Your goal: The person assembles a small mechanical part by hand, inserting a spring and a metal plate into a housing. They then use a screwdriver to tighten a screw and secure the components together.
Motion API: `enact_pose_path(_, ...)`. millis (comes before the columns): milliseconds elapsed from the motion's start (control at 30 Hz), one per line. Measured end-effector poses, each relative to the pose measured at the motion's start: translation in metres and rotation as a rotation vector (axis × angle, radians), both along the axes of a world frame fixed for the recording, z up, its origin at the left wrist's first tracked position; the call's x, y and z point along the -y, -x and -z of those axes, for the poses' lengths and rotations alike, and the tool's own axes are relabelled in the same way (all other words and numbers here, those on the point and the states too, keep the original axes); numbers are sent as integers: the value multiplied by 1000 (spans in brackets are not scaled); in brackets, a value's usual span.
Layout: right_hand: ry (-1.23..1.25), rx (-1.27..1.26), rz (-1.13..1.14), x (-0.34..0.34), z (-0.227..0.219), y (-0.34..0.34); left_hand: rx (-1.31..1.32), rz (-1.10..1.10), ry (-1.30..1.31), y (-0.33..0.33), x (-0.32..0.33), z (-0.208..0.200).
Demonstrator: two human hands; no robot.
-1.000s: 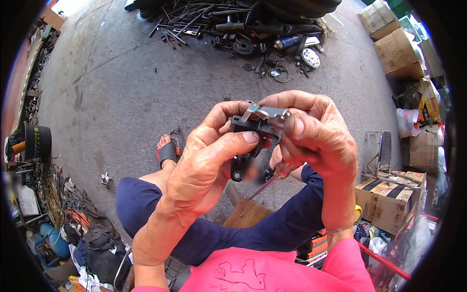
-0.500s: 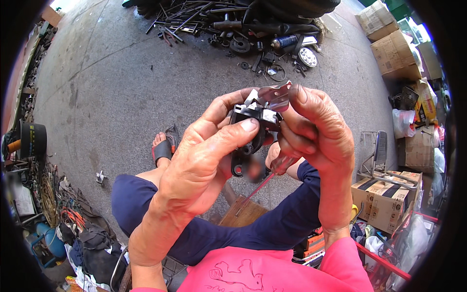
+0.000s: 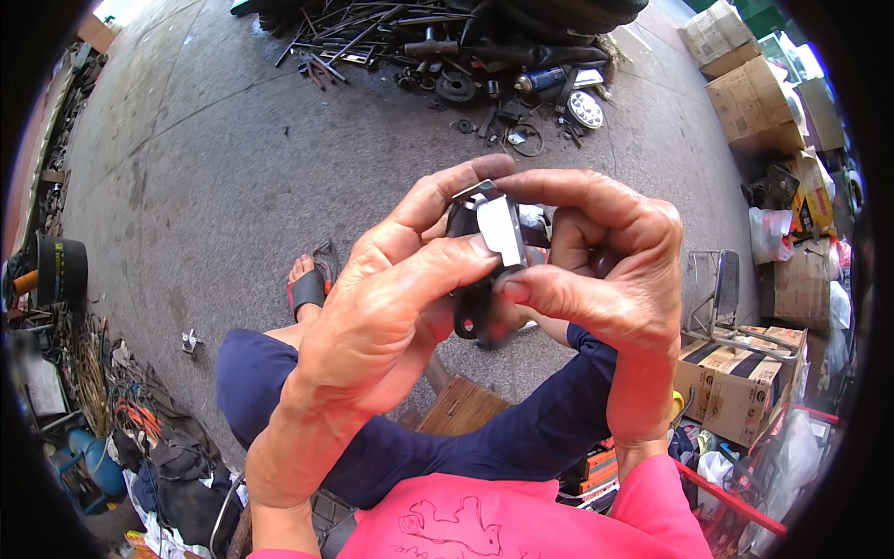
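In front of my chest, my left hand (image 3: 372, 289) grips a small black plastic part (image 3: 473, 303) that has a round hole at its lower end. Its thumb presses on a shiny bent metal plate (image 3: 501, 228), which lies over the face of the black part. From the other side my right hand (image 3: 605, 252) pinches the plate's edges, forefinger on top and thumb below. The other fingers of that hand are curled in, and whatever they may hold is hidden. Behind the hands, the underside of the black part is blurred.
A wooden block (image 3: 463, 406) is between my legs. Scrap metal rods and parts (image 3: 447, 65) are heaped ahead on the concrete floor (image 3: 214, 140). Cardboard boxes (image 3: 736, 377) and bags line the right; cables (image 3: 140, 415) and cloths lie on the left. A small metal piece (image 3: 190, 342) sits near my left foot.
The metal plate, held up above the black part before, is now turned and laid against it. My right hand has shifted its pinch; the thin screwdriver below it no longer shows.
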State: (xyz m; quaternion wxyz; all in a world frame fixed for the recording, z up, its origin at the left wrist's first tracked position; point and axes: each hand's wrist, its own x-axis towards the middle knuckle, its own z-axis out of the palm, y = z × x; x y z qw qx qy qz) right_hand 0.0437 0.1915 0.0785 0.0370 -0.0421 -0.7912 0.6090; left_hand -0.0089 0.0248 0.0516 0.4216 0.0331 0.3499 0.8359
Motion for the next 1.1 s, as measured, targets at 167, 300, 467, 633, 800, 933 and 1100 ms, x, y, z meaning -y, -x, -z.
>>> enact_pose_path(167, 101, -55, -9, -4, 4, -3, -20, 27, -34, 2, 0, -3)
enact_pose_path(300, 168, -61, -19, -4, 1, -3, -7, 24, -46, 2, 0, -5)
enact_pose_path(467, -146, -123, -40, -1, 1, -4, -17, -24, -42, 0, -3, 0)
enact_pose_path(633, -77, -127, -112, 0, 0, -3, -41, -22, -62, -1, 0, 1)
enact_pose_path(800, 124, -28, -79, 0, -3, -2, -21, -38, 0, -1, 1, -1)
enact_pose_path(933, 213, 71, 72, -2, -15, 0, -6, -15, 12, 0, 3, -1)
enact_pose_path(1100, -85, -54, 48, 1, -5, -1, -3, -3, 15, -1, 5, -1)
